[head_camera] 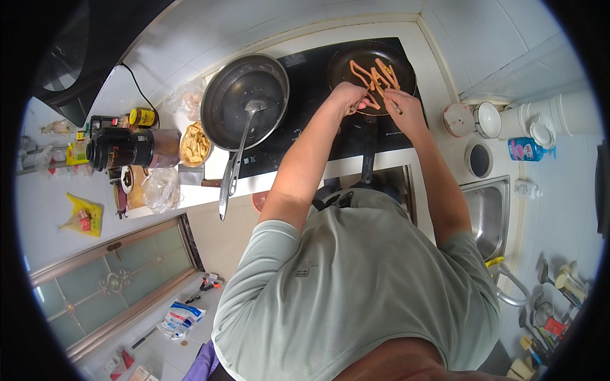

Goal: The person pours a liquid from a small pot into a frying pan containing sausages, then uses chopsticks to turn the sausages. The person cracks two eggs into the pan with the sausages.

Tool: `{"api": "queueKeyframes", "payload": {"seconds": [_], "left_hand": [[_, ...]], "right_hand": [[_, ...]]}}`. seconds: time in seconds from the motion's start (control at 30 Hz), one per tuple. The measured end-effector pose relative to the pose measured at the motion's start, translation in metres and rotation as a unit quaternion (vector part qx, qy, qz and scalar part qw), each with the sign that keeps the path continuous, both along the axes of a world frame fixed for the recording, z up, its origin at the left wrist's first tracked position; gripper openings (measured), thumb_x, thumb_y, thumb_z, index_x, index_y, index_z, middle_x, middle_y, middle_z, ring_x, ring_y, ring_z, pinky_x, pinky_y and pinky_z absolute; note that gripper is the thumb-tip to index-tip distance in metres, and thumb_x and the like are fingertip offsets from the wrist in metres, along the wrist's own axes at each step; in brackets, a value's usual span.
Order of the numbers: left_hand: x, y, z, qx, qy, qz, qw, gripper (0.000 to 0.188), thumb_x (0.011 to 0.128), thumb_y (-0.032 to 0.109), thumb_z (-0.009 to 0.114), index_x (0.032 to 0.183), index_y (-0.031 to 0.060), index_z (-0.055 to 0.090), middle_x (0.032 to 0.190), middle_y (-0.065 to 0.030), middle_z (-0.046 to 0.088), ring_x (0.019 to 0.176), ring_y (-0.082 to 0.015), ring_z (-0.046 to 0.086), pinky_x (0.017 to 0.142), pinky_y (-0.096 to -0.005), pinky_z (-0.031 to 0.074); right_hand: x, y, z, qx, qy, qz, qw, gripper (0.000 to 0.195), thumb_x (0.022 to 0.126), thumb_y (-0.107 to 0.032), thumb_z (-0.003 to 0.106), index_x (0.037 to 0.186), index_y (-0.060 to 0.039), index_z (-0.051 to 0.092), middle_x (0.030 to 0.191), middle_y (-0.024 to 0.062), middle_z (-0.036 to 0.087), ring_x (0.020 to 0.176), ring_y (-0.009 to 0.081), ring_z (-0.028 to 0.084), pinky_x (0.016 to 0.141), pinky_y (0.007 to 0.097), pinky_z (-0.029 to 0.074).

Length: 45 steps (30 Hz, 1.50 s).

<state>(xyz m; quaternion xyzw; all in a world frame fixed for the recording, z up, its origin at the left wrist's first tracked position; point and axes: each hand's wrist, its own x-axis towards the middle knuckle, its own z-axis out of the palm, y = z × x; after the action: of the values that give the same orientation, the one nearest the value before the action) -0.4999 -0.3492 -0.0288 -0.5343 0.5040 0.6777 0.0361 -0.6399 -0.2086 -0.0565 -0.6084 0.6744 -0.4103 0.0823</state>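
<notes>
Strips of pink sausage or ham (376, 76) lie in a dark frying pan (339, 64), with small yellow bits among them. The pan sits on the right part of a black glass cooktop (307, 107), its black handle pointing towards my body. Above the pan's near edge, my left hand (351, 97) has its fingers closed around a thin stick, whose end shows below them. To its right, my right hand (405, 108) grips another thin stick (396, 107), perhaps a chopstick. The fingers of both hands partly cover the nearest strips.
Left of the pan stands a large wok (207, 102) with a metal spatula (243, 138) resting in it. Further left are a bowl of pale yellow slices (195, 144) and a black-lidded appliance (119, 148). At right are bowls (487, 120), a blue bottle (524, 149) and a steel sink (486, 214).
</notes>
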Motion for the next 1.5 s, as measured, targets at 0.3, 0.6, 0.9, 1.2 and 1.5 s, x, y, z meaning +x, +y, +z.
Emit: {"api": "queueKeyframes", "payload": {"seconds": [0.3,0.6,0.9,1.2,1.5], "left_hand": [[0.002,0.003,-0.006,0.014,0.016,0.031,0.999,0.019,0.096,0.02,0.057,0.08,0.0112,0.063,0.066,0.0038,0.063,0.047,-0.0037,0.053,0.04,-0.0204,0.036],[0.002,0.002,-0.014,0.039,0.061,0.08,0.994,0.022,0.097,0.018,0.055,0.081,0.0071,0.065,0.066,-0.0004,0.065,0.049,-0.0088,0.057,0.042,-0.0237,0.042],[-0.016,-0.013,-0.039,0.054,0.05,0.107,0.992,0.026,0.097,0.021,0.055,0.076,0.0076,0.064,0.064,-0.0027,0.063,0.052,-0.0123,0.059,0.046,-0.0268,0.048],[-0.019,-0.013,-0.045,0.014,0.056,0.112,0.992,0.021,0.087,0.018,0.063,0.071,0.0048,0.065,0.058,-0.0041,0.056,0.043,-0.0135,0.049,0.039,-0.0268,0.04],[-0.011,0.003,-0.008,-0.043,0.079,0.11,0.99,0.042,0.094,0.041,0.064,0.076,0.0041,0.063,0.062,-0.0018,0.06,0.044,-0.0103,0.05,0.037,-0.0255,0.037]], "right_hand": [[0.002,0.001,0.0,0.008,0.005,0.0,1.0,0.02,0.088,-0.011,0.066,0.102,0.0023,0.071,0.107,0.018,0.071,0.098,0.0334,0.068,0.087,0.038,0.054],[0.003,0.001,0.005,0.005,-0.022,0.002,1.0,0.024,0.089,-0.01,0.065,0.109,0.0007,0.069,0.105,0.0174,0.07,0.093,0.0336,0.068,0.082,0.0388,0.054],[0.03,-0.004,0.012,-0.032,0.05,0.083,0.995,0.043,0.089,-0.011,0.067,0.131,-0.0116,0.06,0.103,0.0116,0.067,0.091,0.0316,0.065,0.079,0.0393,0.053],[0.033,-0.017,-0.006,-0.04,0.124,0.065,0.989,0.02,0.081,-0.011,0.07,0.1,-0.0069,0.063,0.095,0.009,0.066,0.087,0.0314,0.066,0.077,0.0396,0.055],[0.031,-0.018,0.013,-0.098,-0.022,0.0,0.995,0.015,0.084,-0.008,0.065,0.099,-0.0048,0.064,0.093,0.0115,0.065,0.084,0.0305,0.065,0.073,0.037,0.054]]}}
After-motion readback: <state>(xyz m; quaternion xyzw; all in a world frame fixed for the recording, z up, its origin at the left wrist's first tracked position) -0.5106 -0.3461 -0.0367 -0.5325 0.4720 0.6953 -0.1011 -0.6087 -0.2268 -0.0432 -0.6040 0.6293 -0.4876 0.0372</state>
